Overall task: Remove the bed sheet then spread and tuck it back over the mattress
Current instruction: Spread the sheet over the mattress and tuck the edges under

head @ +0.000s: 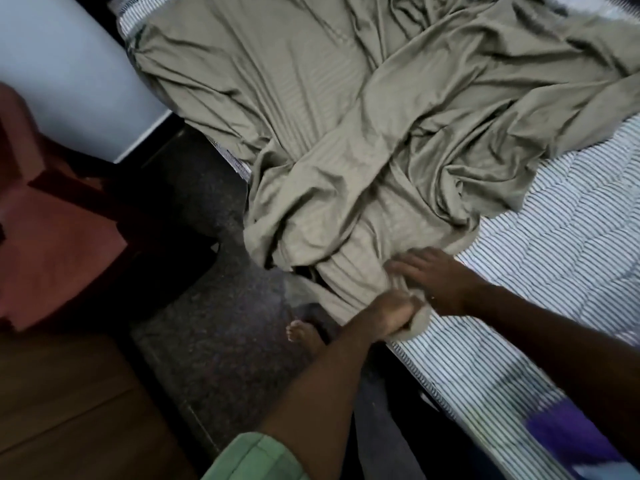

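- Fingers of the left hand [393, 315] curl round a bunched edge of the sheet [346, 133].
- Right hand [427, 277] lies on the sheet, fingers straight and apart.
- Sheet lies crumpled over the striped mattress [554, 220], its near end bare.

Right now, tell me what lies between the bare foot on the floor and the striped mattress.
In the head view, the left hand and forearm cross that stretch, gripping the olive bed sheet's bunched edge where it hangs over the mattress side, beside the foot.

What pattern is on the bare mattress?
Thin dark and white stripes on the mattress, clearest in the head view.
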The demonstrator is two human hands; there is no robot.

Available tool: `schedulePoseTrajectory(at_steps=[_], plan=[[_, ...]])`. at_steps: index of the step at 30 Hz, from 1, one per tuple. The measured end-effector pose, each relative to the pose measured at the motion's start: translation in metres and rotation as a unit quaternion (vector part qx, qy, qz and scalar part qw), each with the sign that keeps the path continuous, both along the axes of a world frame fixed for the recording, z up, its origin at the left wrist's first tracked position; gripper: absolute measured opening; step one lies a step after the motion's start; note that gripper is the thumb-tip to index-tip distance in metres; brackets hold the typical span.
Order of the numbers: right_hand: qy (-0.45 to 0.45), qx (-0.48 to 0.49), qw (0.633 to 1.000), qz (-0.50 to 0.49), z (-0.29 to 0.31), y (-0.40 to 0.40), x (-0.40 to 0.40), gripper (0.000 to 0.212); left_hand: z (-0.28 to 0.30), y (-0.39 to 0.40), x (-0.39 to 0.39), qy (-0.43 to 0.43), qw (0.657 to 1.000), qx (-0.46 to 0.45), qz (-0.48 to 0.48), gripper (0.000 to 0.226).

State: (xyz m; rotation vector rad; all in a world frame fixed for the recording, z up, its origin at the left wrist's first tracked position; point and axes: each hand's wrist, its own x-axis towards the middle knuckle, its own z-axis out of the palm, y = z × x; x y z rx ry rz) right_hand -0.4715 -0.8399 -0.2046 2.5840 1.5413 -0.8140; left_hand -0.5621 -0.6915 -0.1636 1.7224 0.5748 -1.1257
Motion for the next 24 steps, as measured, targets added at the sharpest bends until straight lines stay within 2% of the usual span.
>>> schedulePoseTrajectory(at_steps=[1,3,5,8,10,12,15,19,21,24], plan=[[0.037,0.078,0.996,-0.017,-0.004,-0.005,-0.009,0.109,0.0,-0.001,0.002,-0.027,0.998,0.008,0.055,0.046],[0.11,0.191,0.97,-0.105,-0.012,-0.011,-0.025,0.092,0.001,0.003,0.004,-0.071,0.991,0.021,0.113,0.042],[0.11,0.259,0.942,-0.183,-0.013,-0.004,-0.032,0.07,0.001,0.01,0.006,-0.109,0.982,0.053,0.145,0.035],[0.073,0.252,0.94,-0.217,-0.018,0.02,-0.029,0.061,-0.003,0.021,0.011,-0.161,0.953,0.127,0.225,0.041],[0.092,0.24,0.936,-0.24,-0.026,0.037,-0.025,0.059,-0.008,0.03,0.014,-0.2,0.931,0.226,0.203,0.052],[0.132,0.21,0.934,-0.258,-0.03,0.05,-0.022,0.048,-0.015,0.043,0.019,-0.239,0.893,0.34,0.171,0.047],[0.121,0.088,0.958,-0.246,-0.032,0.054,-0.011,0.039,-0.026,0.066,0.033,-0.259,0.864,0.406,0.149,0.026],[0.102,0.007,0.974,-0.203,-0.032,0.048,-0.009,0.033,-0.044,0.074,0.039,-0.228,0.849,0.471,0.074,0.055],[0.111,-0.044,0.972,-0.204,-0.029,0.045,-0.014,0.036,-0.05,0.077,0.043,-0.267,0.835,0.476,0.077,0.048],[0.181,-0.208,0.934,-0.226,-0.025,0.049,-0.006,0.058,-0.054,0.091,0.055,-0.323,0.823,0.46,0.08,0.041]])
